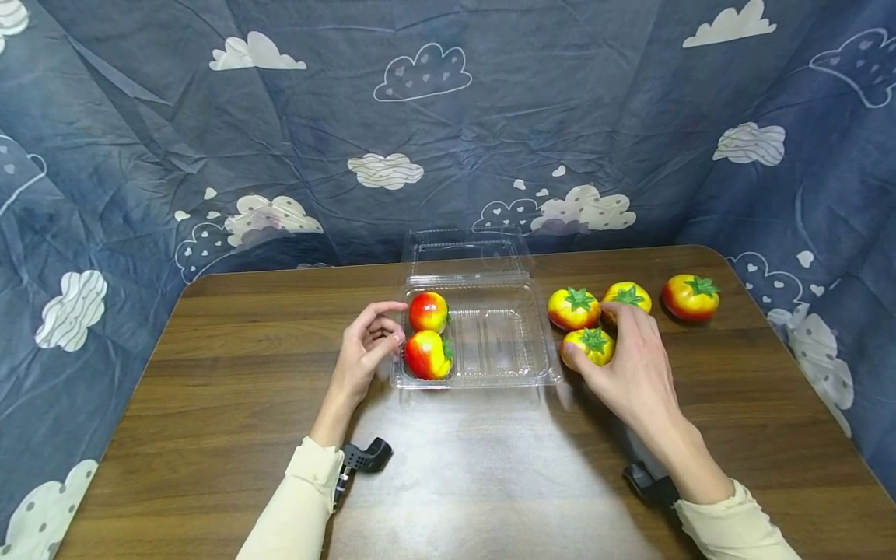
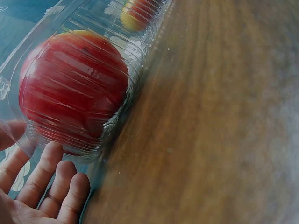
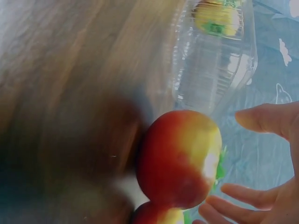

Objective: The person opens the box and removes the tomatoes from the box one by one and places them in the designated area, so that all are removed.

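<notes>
A clear plastic clamshell container [image 1: 500,342] lies with its lid raised at the back. Two red-and-yellow toy tomatoes sit along its left side, the rear one [image 1: 428,312] and the front one [image 1: 428,355]. My left hand [image 1: 364,350] is at the container's left wall, fingers loosely bent; in the left wrist view its fingertips [image 2: 53,151] are right at the plastic. To the right, my right hand [image 1: 637,362] reaches over a toy tomato [image 1: 589,344] with green leaves. In the right wrist view, the spread thumb and fingers stand apart from this tomato [image 3: 180,158].
Behind the front tomato stand two more, a left one [image 1: 574,309] and one partly covered by my right hand [image 1: 628,296]. Another tomato [image 1: 691,297] lies farther right. All rest on a brown wooden table [image 1: 259,373]. A blue cloud-patterned cloth [image 1: 336,117] hangs behind.
</notes>
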`<state>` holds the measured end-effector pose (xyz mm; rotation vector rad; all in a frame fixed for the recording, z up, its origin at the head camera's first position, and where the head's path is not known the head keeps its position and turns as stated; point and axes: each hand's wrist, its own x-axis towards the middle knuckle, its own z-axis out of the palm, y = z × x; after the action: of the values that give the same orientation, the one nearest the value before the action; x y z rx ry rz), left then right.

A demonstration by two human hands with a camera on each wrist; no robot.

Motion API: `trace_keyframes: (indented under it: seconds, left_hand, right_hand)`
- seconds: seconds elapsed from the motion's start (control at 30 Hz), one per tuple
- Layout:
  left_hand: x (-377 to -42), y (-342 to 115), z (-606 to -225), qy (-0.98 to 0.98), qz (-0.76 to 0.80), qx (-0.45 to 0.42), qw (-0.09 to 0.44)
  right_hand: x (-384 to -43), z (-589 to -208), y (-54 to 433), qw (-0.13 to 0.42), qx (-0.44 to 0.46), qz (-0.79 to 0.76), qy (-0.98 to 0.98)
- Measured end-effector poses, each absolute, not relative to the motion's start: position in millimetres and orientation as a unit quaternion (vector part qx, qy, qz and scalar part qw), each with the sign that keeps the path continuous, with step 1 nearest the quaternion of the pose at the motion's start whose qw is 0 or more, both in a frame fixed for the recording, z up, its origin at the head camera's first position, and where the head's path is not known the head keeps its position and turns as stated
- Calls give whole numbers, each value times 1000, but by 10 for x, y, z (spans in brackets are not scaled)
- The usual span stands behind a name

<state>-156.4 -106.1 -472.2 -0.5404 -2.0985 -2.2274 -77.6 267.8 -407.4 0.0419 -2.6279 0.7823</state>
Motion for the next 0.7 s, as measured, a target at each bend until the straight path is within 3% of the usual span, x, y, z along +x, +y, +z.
trace_keyframes:
  seconds: [0.4, 0.7]
  left_hand:
    - [-1564, -1035, -4700, -676, -715, -177, 23]
    - [-1560, -1050, -4723, -675, -715, -177, 20]
  right_hand:
    - [-846, -3942, 2524, 221, 43, 303, -926]
    - [-950, -3804, 2263, 208, 68, 314, -924]
